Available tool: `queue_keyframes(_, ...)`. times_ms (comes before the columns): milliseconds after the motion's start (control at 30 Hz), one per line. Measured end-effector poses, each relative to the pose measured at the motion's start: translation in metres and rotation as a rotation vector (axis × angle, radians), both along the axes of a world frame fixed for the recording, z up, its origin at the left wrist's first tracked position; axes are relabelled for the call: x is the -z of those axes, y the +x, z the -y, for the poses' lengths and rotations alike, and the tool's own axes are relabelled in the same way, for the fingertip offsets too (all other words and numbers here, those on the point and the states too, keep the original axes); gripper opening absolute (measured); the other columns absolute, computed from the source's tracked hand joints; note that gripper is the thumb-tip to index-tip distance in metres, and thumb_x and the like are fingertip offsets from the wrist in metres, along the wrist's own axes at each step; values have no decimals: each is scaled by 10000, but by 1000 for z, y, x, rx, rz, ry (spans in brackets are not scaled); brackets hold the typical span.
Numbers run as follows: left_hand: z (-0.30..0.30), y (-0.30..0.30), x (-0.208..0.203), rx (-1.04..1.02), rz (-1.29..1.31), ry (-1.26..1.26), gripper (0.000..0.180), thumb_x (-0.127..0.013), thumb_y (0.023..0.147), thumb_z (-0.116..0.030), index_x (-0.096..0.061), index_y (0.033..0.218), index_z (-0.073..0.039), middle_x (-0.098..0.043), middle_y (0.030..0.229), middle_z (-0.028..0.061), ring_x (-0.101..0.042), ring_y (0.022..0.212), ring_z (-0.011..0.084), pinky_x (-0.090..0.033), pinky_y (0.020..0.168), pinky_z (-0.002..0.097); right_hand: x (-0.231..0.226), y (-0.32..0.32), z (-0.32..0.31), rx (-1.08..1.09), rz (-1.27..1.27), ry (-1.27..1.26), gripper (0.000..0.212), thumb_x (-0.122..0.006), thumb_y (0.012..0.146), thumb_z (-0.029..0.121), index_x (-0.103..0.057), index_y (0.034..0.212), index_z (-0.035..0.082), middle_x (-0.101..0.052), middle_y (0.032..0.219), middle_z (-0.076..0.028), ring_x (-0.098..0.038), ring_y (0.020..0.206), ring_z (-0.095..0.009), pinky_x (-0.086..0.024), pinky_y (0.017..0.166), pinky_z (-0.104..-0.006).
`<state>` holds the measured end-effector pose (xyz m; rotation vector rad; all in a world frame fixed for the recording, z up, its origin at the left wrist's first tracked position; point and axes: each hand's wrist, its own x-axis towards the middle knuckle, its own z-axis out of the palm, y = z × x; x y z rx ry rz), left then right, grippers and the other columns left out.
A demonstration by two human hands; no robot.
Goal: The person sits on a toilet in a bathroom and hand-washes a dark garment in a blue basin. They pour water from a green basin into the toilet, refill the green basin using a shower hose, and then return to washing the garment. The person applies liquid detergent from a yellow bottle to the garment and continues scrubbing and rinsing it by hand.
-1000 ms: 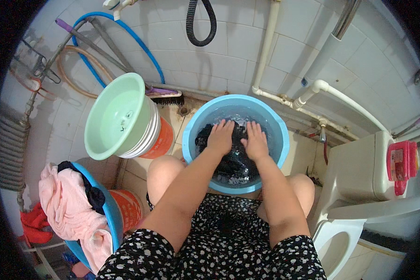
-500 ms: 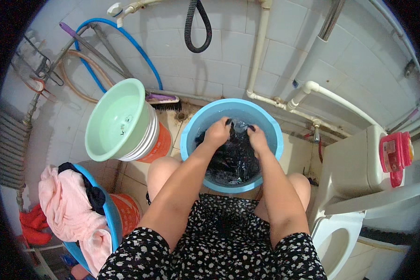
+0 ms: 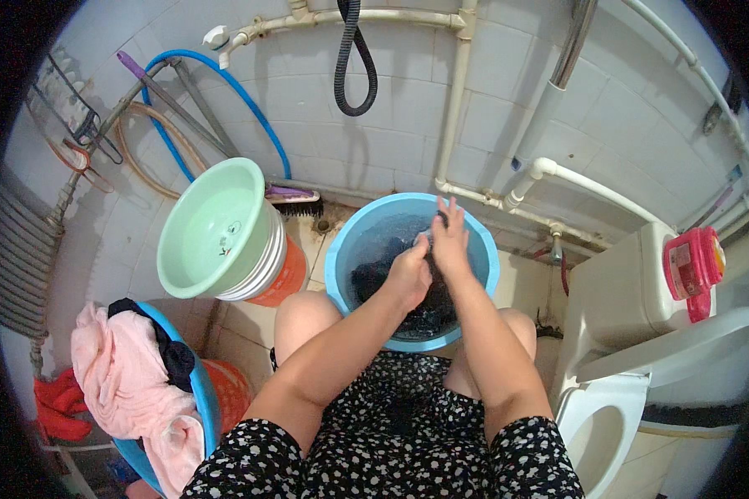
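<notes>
A light blue basin (image 3: 337, 279) of water stands on the floor between my knees. Soaked black cloth (image 3: 374, 283) lies bunched in it. Over the basin my left hand (image 3: 409, 274) is curled closed on part of this cloth, with its thumb pointing up. My right hand (image 3: 450, 243) is close beside it, fingers stretched upward and slightly apart. A small dark piece of cloth shows against the right fingers. What lies between the two palms is mostly hidden.
At left, a pale green basin (image 3: 175, 266) sits on an orange-and-white bucket (image 3: 285, 270). Nearer, a blue tub (image 3: 205, 391) holds pink cloth (image 3: 116, 374). A toilet (image 3: 603, 424) stands at right. A scrubbing brush (image 3: 295, 200) lies by the wall, and a black hose (image 3: 370, 91) hangs above.
My hands, apart and both pinching the black cloth before, have come together over the basin's right half. The right hand's fingers have straightened. The whole view has shifted slightly.
</notes>
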<state>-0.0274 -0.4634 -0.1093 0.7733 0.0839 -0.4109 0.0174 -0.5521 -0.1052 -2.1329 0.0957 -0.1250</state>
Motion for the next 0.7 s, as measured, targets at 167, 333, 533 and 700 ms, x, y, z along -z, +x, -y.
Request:
queue_keyframes(167,-28,23,25,-284,-76,-109,473,-287,952,-327,-353,1354,-87,-402,1364,88,-398,1234,278,-289,1048,435,8,-31,-42,-428,244,68,474,-427,911,198,-353,1370,102,-303,1435,-158,-170,1363,-357,-70,1100,-499)
queue_keyframes(333,-21,12,-7,-105,-73,-14,474,-347,963,-342,-358,1363,-89,-416,1366,68,-418,1221,238,-304,1029,410,0,-10,-30,-233,184,70,468,-413,922,227,-371,1368,92,-287,1452,-124,-199,1361,-317,-87,1106,-476)
queue_keyframes(533,-25,22,9,-263,145,-66,515,-313,973,-386,-276,1404,-106,-344,1419,91,-299,1308,252,-219,1076,395,5,-34,-44,-358,305,24,485,-364,944,255,-318,1396,87,-247,1465,-147,-143,1374,-344,-84,1109,-477)
queue_keyframes(700,-6,2,-22,-90,-85,72,472,-366,967,-389,-360,1344,-104,-476,1289,57,-464,1156,192,-317,1008,355,-5,2,-15,-133,95,182,501,-358,943,298,-325,1390,74,-310,1417,-185,-238,1325,-344,-170,1083,-426)
